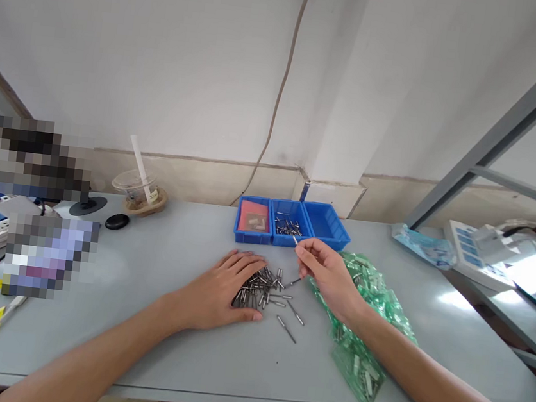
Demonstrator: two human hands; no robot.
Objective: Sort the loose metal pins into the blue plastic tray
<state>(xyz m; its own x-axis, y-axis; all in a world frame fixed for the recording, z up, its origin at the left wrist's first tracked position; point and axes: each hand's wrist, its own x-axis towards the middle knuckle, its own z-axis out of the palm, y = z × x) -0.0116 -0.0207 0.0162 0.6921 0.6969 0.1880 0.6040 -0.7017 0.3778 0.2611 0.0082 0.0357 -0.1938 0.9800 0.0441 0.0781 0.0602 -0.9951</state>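
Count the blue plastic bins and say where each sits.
3, side by side at the grey table's back edge: the left blue plastic bin holds a red card, the middle bin small metal pins, the right bin lies just beyond the right hand. None looks hidden.

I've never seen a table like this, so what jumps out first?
The heap of small metal pins in the middle of the grey table, with the left hand lying flat on it. Just beside it, the right hand pinches a single pin near three blue bins at the back. A crinkly green plastic bag lies right of the heap.
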